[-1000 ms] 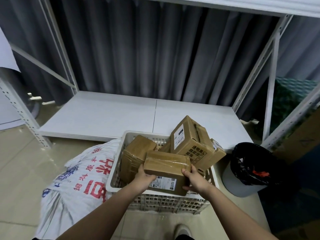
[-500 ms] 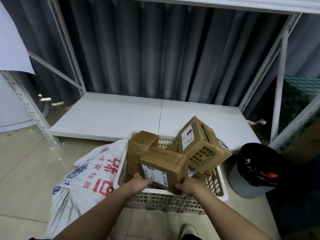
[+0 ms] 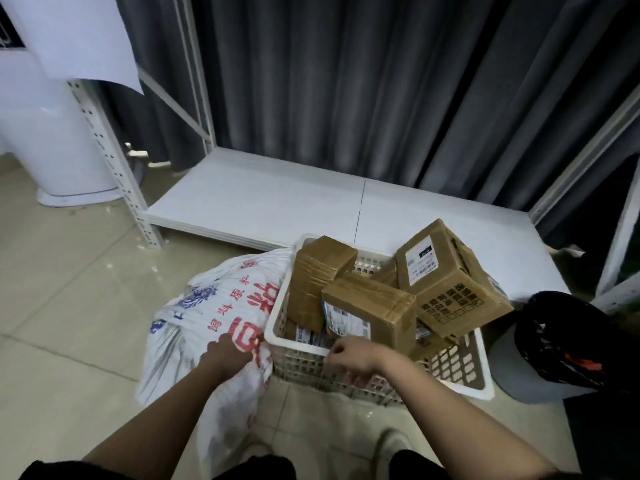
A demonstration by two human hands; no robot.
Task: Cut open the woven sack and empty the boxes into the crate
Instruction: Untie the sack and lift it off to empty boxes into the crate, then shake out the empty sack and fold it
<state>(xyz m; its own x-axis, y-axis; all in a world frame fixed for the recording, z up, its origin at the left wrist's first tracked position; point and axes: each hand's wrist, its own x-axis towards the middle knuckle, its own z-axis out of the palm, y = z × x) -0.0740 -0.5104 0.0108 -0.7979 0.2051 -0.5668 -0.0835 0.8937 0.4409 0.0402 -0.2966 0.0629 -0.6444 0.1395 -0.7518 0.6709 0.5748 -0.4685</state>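
The left hand [image 3: 229, 355] gripped a fold of the woven sack [image 3: 214, 313], which lay slumped on the tiled floor [image 3: 69, 289] against the crate's left wall. The right hand [image 3: 349, 355] hung loosely curled, holding nothing, at the white crate [image 3: 481, 382] rim. Behind stood a low white shelf [image 3: 259, 202] and grey curtains [image 3: 346, 81]. Taped cardboard boxes [image 3: 374, 306] were heaped in the crate; a black-lined bin [image 3: 554, 344] stood beside it.

Bare forearms, black clothing [image 3: 252, 467] at the knees, 1 light shoe [image 3: 389, 445].

L hand [image 3: 228, 355] fingertips buried in sack [image 3: 221, 306]
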